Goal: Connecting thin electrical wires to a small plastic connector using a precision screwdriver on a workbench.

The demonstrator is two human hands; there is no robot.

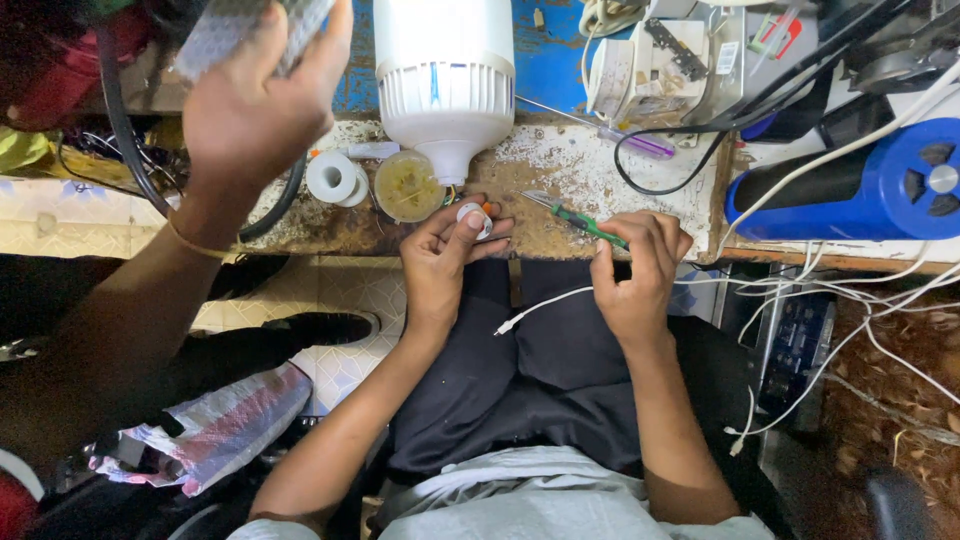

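Now my left hand (pixel 440 262) pinches a small white round part (pixel 474 218), probably light and brittle, just below the big white lamp housing (pixel 443 75); right hand (pixel 638 268) closed around green tool (pixel 582 222), gripped mid-handle.

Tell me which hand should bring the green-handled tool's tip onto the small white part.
Right, probably. The right hand already grips the green-handled tool, its metal tip pointing toward the small white part. The left hand is busy pinching that part at the bench edge, so it best just steadies it.
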